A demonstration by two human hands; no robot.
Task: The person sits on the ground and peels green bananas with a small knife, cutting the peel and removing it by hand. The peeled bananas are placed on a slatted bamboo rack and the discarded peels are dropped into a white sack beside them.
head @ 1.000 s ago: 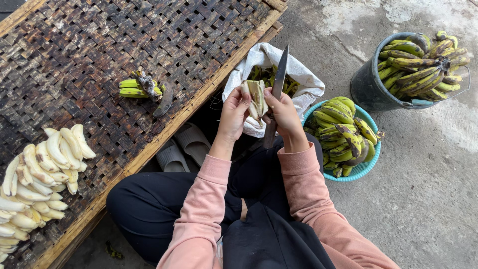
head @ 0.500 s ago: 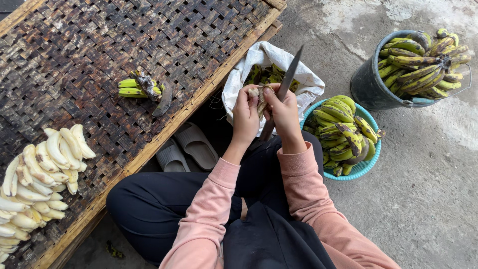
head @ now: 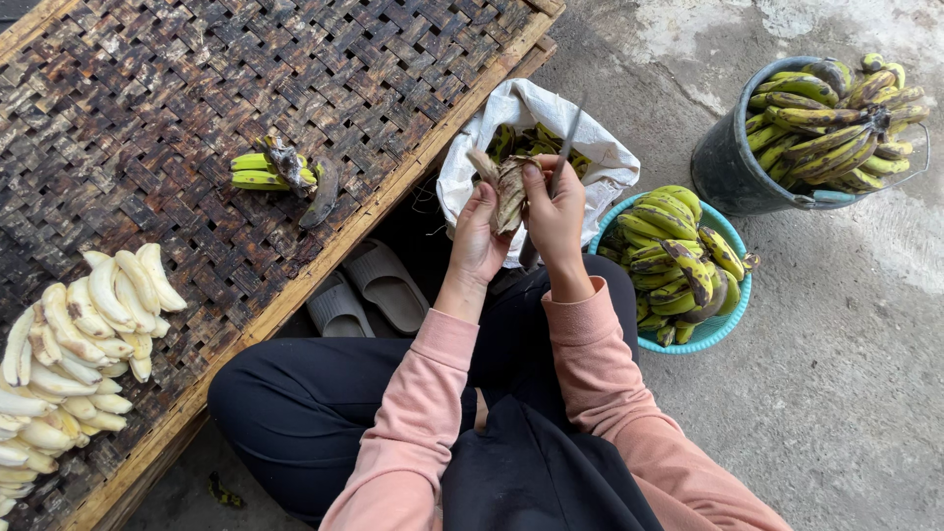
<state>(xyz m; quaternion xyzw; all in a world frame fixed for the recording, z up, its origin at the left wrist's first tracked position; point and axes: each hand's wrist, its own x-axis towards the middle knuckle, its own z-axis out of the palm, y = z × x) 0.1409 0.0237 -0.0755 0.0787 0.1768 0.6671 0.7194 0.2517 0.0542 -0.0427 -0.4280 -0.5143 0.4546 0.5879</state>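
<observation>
The banana sits upright between both hands, directly above the white sack, long axis pointing away from the person. The left hand grips its lower part; the right hand clasps a knife beside it. The teal basin lies right of the sack, sandals to its left.

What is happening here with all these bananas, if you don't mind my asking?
A seated person is peeling a banana over a white bag of peels. The left hand holds the fruit, the right hand a knife. Peeled bananas lie on the woven rack. Unpeeled ones fill a teal basket and a dark bucket.
</observation>
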